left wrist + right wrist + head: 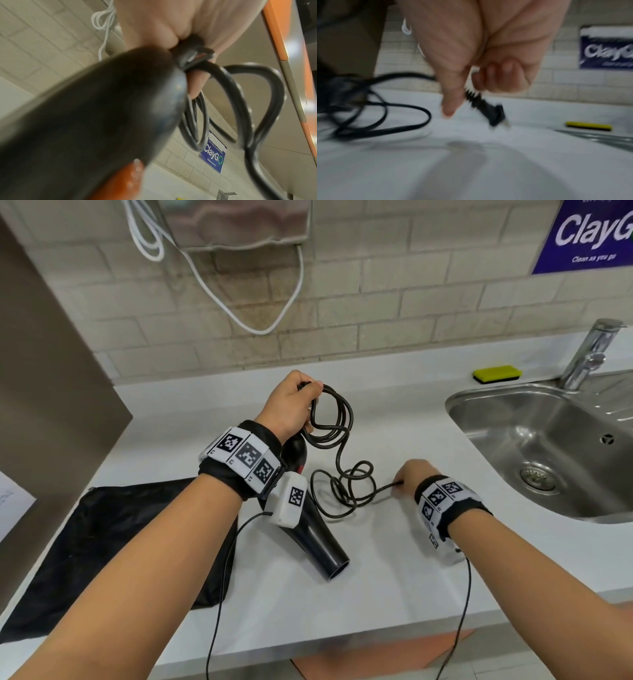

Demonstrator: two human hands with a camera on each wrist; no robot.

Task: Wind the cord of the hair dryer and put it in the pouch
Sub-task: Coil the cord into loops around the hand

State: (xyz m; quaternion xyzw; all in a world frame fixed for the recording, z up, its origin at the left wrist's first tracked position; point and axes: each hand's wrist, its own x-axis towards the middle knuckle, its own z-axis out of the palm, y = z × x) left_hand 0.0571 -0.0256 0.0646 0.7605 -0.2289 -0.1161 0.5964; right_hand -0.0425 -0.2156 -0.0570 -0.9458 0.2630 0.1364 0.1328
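Note:
My left hand [294, 402] grips the handle of the black hair dryer [317, 539] together with several loops of its black cord [337, 419], held above the counter. In the left wrist view the dryer body [96, 121] fills the frame and the cord loops [243, 108] hang from my fingers. The rest of the cord [352, 484] lies tangled on the counter. My right hand [412, 474] pinches the cord's end just behind the plug [489, 112], low over the counter. The black pouch [113, 542] lies flat at the left, under my left forearm.
A steel sink [534, 446] with a tap [592, 350] is set into the white counter [394, 559] at the right. A yellow sponge [496, 374] lies at the back wall. A white cable [219, 285] hangs on the tiled wall. A brown panel stands at the left.

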